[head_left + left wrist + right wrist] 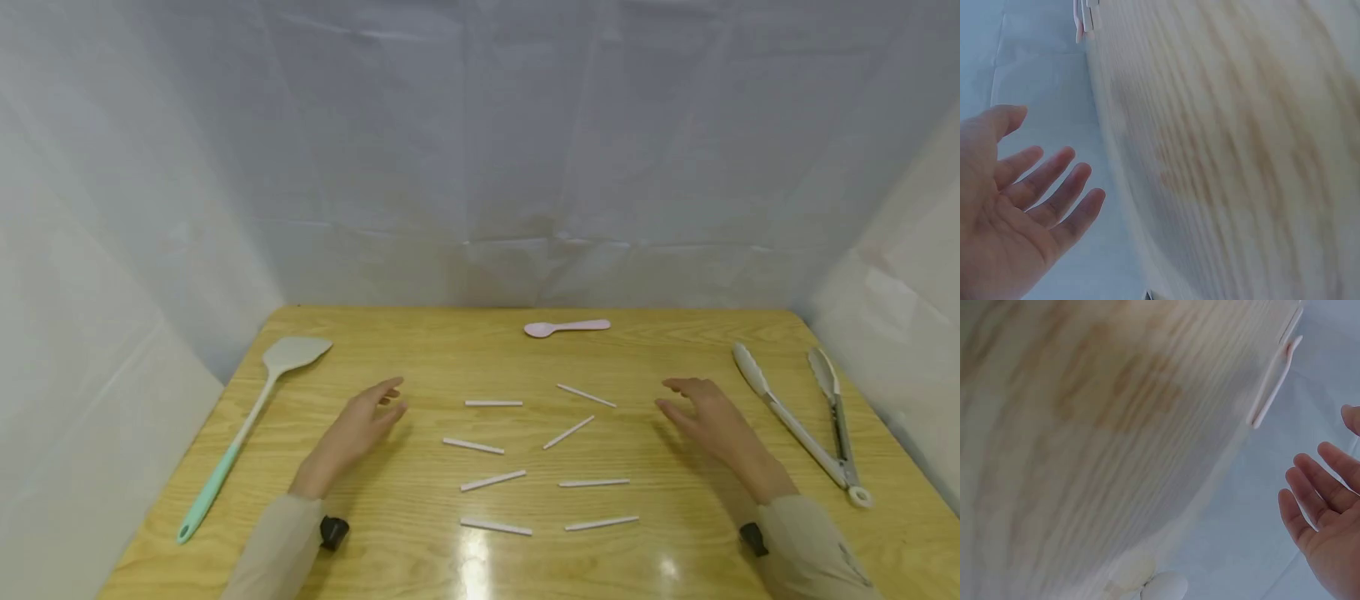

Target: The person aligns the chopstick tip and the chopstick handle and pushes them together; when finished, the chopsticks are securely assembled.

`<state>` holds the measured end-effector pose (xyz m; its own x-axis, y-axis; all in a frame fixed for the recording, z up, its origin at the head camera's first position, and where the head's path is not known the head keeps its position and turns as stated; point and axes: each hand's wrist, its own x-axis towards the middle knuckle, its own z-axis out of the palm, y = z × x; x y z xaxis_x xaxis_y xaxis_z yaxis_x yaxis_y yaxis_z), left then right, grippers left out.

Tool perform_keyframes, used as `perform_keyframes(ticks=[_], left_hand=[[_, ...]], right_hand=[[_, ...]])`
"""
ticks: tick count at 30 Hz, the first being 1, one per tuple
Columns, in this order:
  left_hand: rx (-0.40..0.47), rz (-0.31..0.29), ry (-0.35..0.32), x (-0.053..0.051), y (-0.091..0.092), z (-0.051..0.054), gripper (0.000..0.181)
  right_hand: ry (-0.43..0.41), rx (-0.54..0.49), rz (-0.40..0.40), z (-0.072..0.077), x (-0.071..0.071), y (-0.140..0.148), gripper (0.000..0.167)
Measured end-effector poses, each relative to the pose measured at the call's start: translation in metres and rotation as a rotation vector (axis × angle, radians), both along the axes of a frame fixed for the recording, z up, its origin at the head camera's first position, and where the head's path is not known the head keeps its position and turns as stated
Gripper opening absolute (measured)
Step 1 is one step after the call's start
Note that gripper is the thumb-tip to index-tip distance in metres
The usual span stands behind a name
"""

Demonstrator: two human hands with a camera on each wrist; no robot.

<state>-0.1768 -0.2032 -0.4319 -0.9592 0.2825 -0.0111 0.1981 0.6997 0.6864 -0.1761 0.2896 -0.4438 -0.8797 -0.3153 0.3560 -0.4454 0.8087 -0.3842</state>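
In the head view my left hand [362,423] hovers over the table, between a spatula [295,353] with a green handle and several short white sticks [493,403]. Its fingers are loosely bent and hold nothing; the left wrist view shows the bare palm [1010,231]. On the other side my right hand [711,418] is held above the wood, between the sticks and a pair of metal tongs [806,442]. Nothing lies in its relaxed fingers [1313,487]. The sticks lie apart in two rough columns, some slanted. Behind them rests a pink spoon [567,327].
The wooden table [405,350] ends at a hanging pale sheet [480,167] at the back, with sheets on both sides too. The tongs lie spread at the right edge, the spatula at the left. A dark band [333,532] sits at the left wrist.
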Motion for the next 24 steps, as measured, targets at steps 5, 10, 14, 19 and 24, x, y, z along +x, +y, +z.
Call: perform_keyframes(ticks=[5, 10, 14, 19, 24], left_hand=[[0.014, -0.017, -0.006, -0.003, 0.003, 0.000, 0.051], [0.022, -0.036, -0.021, -0.008, 0.007, -0.003, 0.050], [0.021, -0.058, -0.006, -0.012, 0.011, -0.005, 0.048], [0.036, -0.081, 0.004, -0.017, 0.016, -0.005, 0.048], [0.047, -0.103, -0.003, -0.024, 0.025, -0.003, 0.047]], right_hand=[[-0.088, -0.003, 0.000, 0.001, -0.001, -0.003, 0.040], [-0.128, 0.003, 0.014, 0.001, -0.004, -0.007, 0.040], [-0.140, -0.012, 0.031, 0.001, -0.007, -0.010, 0.039], [-0.157, -0.061, 0.041, 0.003, -0.009, -0.013, 0.039], [-0.197, -0.083, 0.053, 0.003, -0.013, -0.016, 0.040]])
